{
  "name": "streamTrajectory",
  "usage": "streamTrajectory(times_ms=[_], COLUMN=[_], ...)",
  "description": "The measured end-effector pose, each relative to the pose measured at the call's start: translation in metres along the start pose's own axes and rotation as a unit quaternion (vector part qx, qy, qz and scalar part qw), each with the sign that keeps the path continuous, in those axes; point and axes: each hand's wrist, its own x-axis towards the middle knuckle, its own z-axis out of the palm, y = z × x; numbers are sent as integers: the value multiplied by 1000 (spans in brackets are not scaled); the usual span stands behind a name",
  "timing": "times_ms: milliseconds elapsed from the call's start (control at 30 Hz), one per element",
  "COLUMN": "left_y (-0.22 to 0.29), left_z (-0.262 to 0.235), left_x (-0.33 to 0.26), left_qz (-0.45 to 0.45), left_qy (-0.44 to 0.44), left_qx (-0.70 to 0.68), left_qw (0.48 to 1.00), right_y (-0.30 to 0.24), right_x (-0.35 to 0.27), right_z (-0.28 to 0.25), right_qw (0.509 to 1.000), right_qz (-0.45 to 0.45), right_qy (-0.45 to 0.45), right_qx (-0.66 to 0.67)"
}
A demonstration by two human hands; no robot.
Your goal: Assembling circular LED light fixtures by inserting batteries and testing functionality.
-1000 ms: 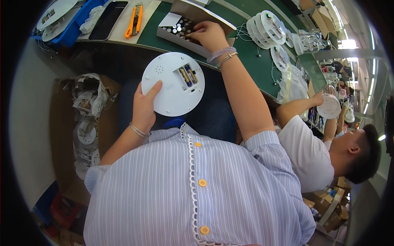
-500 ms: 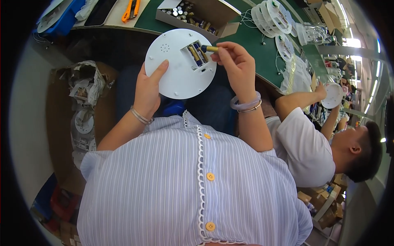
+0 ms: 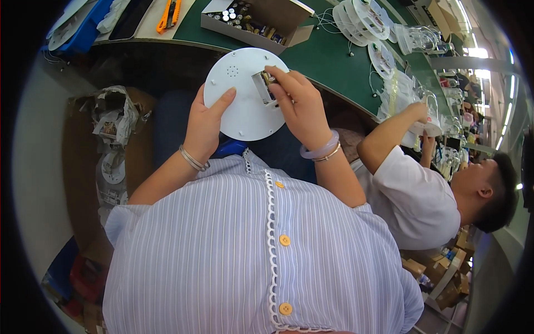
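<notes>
Before a green worktable (image 3: 334,72) bearing a grey cardboard box (image 3: 233,34), left hand (image 3: 203,119) is gripping a round white disc (image 3: 239,106); right hand (image 3: 303,103), grip unclear.

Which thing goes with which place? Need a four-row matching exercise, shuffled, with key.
Things:
1. White round plastic disc
2. Orange plastic cutter
3. Open pale cardboard box of batteries
4. Lilac ring-shaped bangle

Places:
A. On the green tabletop
B. On the wrist of the right hand
C. On the beige surface
D. Gripped by the left hand

Pairs: 1-D, 2-C, 3-A, 4-B
</notes>
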Motion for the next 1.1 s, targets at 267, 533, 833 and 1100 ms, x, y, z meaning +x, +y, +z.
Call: streamTrajectory(times_ms=[267,533,833,1100], left_y=[-1,1,15,13], left_z=[0,3,-5,-8], left_x=[0,-5,3,3], left_qz=[-6,21,-35,-12], left_qy=[-1,-49,-88,-76], left_qx=[7,84,86,75], left_qw=[1000,995,992,994], right_y=[-1,-1,11,10], right_x=[-4,-7,-5,5], right_z=[-14,-7,-8,-13], right_qw=[992,999,998,938], right_qz=[77,-36,-48,202], right_qy=[-66,-20,25,-143], right_qx=[79,-25,-38,241])
